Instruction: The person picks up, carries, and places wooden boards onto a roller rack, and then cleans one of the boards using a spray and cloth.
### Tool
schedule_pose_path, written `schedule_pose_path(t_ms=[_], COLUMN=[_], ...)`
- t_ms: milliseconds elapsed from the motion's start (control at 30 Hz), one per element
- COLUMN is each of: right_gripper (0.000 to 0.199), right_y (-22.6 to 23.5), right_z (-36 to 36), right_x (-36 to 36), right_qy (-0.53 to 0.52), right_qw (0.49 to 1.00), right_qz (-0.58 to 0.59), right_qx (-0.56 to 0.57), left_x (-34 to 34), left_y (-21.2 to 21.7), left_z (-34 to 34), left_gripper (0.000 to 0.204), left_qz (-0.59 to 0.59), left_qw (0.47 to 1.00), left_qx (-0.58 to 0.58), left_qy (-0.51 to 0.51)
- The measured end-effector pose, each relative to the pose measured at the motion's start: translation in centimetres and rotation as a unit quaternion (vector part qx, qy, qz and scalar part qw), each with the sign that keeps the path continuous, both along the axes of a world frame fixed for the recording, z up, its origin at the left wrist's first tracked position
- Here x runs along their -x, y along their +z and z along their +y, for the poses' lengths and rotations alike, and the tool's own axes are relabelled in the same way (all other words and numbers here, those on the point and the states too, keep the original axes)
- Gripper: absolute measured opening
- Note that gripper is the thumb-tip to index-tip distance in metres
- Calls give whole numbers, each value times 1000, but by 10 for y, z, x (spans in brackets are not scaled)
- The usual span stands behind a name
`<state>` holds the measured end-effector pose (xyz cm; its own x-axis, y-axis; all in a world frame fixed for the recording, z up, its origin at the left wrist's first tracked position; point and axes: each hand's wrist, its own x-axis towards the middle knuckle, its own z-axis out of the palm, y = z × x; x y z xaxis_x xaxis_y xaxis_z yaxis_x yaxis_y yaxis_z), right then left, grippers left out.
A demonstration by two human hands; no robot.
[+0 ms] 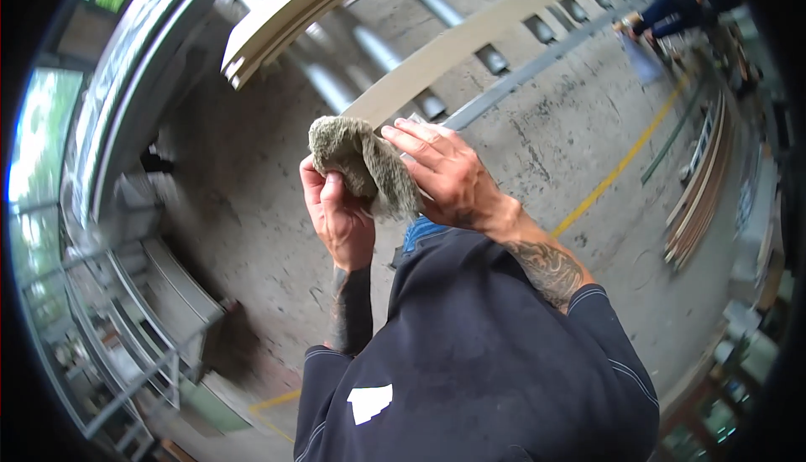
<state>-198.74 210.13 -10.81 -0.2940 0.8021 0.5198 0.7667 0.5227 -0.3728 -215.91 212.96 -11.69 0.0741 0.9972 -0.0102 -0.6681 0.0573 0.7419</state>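
Note:
In front of my body, a rough grey-green cloth hangs bunched between my hands. My left hand is closed on its lower left side, the thumb pressed onto the fabric. From the right, my right hand reaches over with bent fingers against the cloth's right fold; its thumb is hidden. A small whitish piece shows by these fingertips, too unclear to name. Just beyond the cloth, the near end of a long beige board lies on a roller conveyor; the hands hide part of that end.
Thicker cream profiles lie on the rollers at upper left. A metal railing and frame stand at left. Long brown strips lie at right, beyond a yellow floor line. Another person is at the far right end.

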Motion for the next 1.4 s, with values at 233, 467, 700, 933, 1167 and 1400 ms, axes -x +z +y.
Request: schedule_pose_path(t_ms=[233, 467, 700, 933, 1167, 1400], right_gripper=[33, 28, 23, 28, 52, 45], right_y=[-10, -41, -48, -77, -87, -73], right_z=[-131, -373, -562, -687, -833, -977], right_x=[-111, -252, -356, -475, -568, -687], right_qy=[-212, -446, -574, -577, -781, -825], right_qw=[976, 893, 817, 799, 529, 448], right_qz=[25, -4, -32, 171, 330, 305], right_qx=[-46, -63, -51, 3, -14, -162], left_x=[-143, -327, -489, -652, -847, -997], left_y=[8, -24, -59, -86, -84, -27], left_z=[-76, -214, -391, -514, -697, -861], left_gripper=[38, 18, 10, 24, 30, 34], left_qz=[54, 102, 145, 157, -17, -58], left_qw=[981, 924, 824, 622, 367, 221], left_qx=[28, -6, 22, -201, -350, -422], left_qy=[-185, -369, -548, -741, -862, -877])
